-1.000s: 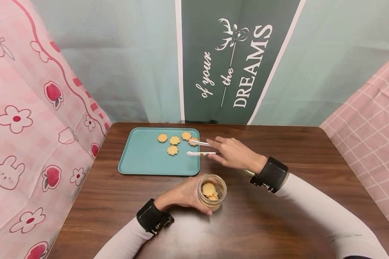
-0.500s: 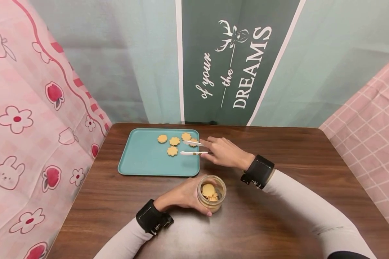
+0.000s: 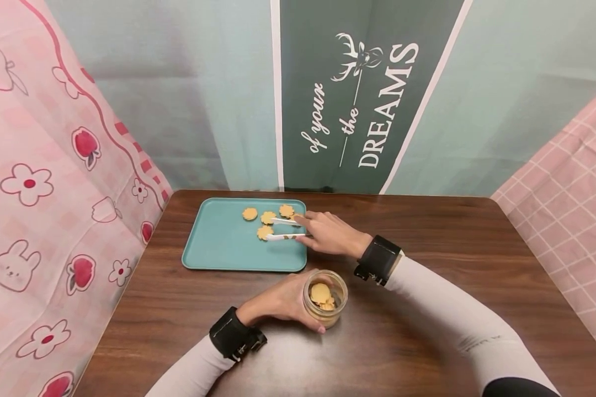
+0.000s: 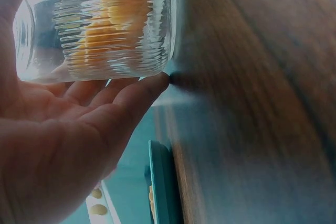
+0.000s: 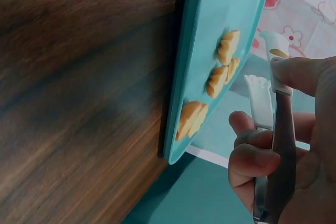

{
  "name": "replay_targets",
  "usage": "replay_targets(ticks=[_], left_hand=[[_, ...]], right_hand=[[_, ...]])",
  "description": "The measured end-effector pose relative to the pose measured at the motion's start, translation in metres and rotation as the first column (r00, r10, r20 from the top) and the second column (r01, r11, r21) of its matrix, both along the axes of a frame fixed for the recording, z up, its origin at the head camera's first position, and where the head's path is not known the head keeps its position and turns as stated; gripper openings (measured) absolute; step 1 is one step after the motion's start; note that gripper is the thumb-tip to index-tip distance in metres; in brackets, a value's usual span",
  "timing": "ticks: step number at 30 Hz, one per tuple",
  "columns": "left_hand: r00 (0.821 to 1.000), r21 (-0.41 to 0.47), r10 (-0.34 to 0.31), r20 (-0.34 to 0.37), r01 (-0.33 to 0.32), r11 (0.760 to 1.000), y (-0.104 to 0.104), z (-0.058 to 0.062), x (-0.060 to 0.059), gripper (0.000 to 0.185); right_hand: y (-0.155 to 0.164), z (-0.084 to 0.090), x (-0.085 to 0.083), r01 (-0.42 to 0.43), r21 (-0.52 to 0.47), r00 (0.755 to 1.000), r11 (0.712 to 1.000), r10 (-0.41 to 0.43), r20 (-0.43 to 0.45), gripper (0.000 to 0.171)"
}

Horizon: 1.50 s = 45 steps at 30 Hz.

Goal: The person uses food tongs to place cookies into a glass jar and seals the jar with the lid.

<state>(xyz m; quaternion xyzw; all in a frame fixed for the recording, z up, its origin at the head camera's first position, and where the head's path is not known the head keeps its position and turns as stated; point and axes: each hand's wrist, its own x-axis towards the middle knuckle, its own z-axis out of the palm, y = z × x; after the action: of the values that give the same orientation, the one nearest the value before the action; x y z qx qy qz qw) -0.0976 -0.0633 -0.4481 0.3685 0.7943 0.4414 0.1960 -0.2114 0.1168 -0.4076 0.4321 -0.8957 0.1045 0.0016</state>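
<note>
Right hand [image 3: 328,234]: fingers clamped on tongs [image 3: 284,237], tips apart by clustered cookies [image 3: 266,216] on tray [image 3: 218,245]; left hand [image 3: 288,298]: fingers round jar [image 3: 334,320] on bench [image 3: 402,342]; risk: off-centre closing may nudge neighbouring cookies; hard squeeze could crumble one.

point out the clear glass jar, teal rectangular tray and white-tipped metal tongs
Clear glass jar [image 4: 97,30], left wrist view: ribbed wall.
Teal rectangular tray [image 3: 223,241], head view: bare left part.
White-tipped metal tongs [image 5: 284,142], right wrist view: metal arm.
</note>
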Motion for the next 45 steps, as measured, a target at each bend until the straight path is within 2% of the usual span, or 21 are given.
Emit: replay_targets(ticks=[5, 14, 22, 28, 35, 45], left_hand=[[0.999, 0.001, -0.016, -0.032, 0.016, 1.0, 0.0, -0.001, 0.0, 0.081], [1.0, 0.001, -0.002, 0.015, 0.002, 1.0, -0.002, 0.001, -0.001, 0.084], [0.998, 0.013, -0.013, -0.055, 0.014, 1.0, -0.002, 0.002, 0.0, 0.083], [1.0, -0.006, 0.002, -0.006, -0.002, 1.0, -0.002, 0.001, -0.001, 0.084], [1.0, -0.012, 0.008, 0.002, -0.008, 1.0, -0.002, 0.0, 0.0, 0.087], [1.0, 0.005, -0.003, 0.009, 0.003, 1.0, -0.002, -0.001, 0.0, 0.086]], right_hand=[[-0.004, -0.006, -0.003, 0.006, 0.014, 1.0, 1.0, -0.006, 0.021, 0.051], [-0.011, -0.011, -0.007, 0.011, 0.041, 0.999, 0.999, -0.013, 0.042, 0.043], [-0.017, -0.015, -0.008, 0.013, 0.07, 0.999, 0.997, -0.015, 0.029, 0.044], [-0.023, -0.015, -0.009, 0.026, 0.082, 0.999, 0.996, -0.03, 0.042, 0.042], [-0.028, -0.017, -0.008, 0.036, 0.088, 0.997, 0.995, -0.041, 0.061, 0.043], [-0.032, -0.022, -0.008, 0.03, 0.104, 0.999, 0.994, -0.033, 0.03, 0.04]])
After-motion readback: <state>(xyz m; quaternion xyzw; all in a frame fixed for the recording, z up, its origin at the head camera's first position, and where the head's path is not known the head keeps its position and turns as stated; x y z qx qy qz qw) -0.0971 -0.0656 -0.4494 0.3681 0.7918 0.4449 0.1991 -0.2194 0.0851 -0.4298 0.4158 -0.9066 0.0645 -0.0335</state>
